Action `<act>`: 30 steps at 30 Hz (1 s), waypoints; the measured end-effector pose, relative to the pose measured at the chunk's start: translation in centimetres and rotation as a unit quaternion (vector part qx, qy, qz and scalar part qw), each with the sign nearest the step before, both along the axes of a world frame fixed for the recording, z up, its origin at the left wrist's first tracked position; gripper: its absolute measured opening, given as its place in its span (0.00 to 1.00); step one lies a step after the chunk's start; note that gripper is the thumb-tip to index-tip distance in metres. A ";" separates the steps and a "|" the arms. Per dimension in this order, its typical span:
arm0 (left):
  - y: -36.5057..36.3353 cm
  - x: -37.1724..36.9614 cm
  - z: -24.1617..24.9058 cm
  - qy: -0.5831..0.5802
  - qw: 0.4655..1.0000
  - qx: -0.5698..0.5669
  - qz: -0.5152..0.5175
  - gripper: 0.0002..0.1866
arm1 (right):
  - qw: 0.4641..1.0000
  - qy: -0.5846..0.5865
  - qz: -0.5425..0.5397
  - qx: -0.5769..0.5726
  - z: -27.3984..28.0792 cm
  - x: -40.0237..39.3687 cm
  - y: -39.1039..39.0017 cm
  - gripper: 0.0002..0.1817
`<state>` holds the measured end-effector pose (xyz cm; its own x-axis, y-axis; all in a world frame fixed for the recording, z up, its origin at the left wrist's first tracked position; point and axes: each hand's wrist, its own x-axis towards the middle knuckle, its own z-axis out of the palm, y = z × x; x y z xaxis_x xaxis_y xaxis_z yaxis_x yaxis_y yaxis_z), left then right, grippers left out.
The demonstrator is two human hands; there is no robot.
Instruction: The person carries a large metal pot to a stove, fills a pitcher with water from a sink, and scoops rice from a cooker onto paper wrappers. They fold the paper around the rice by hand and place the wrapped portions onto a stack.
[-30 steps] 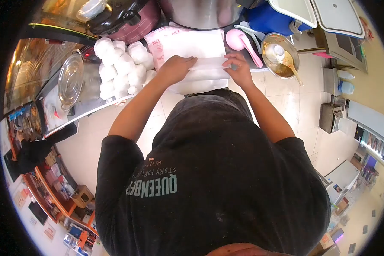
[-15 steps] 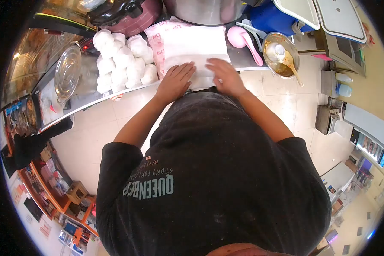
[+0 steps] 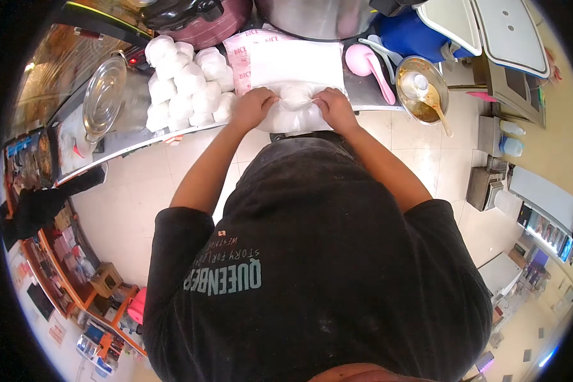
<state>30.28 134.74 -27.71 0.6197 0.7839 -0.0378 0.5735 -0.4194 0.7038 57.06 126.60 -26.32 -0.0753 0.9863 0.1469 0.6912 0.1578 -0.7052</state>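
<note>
A thin, whitish plastic bag (image 3: 293, 118) bulges at the front edge of the counter. My left hand (image 3: 254, 108) pinches its left side, and my right hand (image 3: 337, 109) pinches the right, with the fingertips of both partly hidden in the film. Directly behind it lies a flat stack of white sheets (image 3: 293, 60) on a pink-printed wrapper (image 3: 239, 60). Left of my left hand, several round white plastic-wrapped bundles (image 3: 188, 79) are piled up; their contents cannot be made out. A pink ladle (image 3: 363, 62) rests on the counter to the right of the stack.
A metal bowl (image 3: 444, 95) of brownish sauce holds a wooden-coloured spoon (image 3: 434, 99) at the right. Behind stand a maroon cooker (image 3: 204, 28), a large metal pot (image 3: 312, 19) and a blue container (image 3: 404, 35). A glass lid (image 3: 105, 95) leans at the left.
Both hands were lying over the white film with fingers extended. Now their fingers are closed on its two sides, and the bag has puffed up between them. The view has shifted slightly.
</note>
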 end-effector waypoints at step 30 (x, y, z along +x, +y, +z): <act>0.6 2.1 1.5 0.046 0.998 0.037 -0.001 0.06 | 0.998 -0.053 0.013 0.038 0.5 -0.5 0.7 0.09</act>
<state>32.41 135.37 -26.24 0.6179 0.7854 -0.0359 0.6332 -0.4700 0.6150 56.55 127.27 -25.82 -0.1196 0.9700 0.2115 0.7560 0.2271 -0.6139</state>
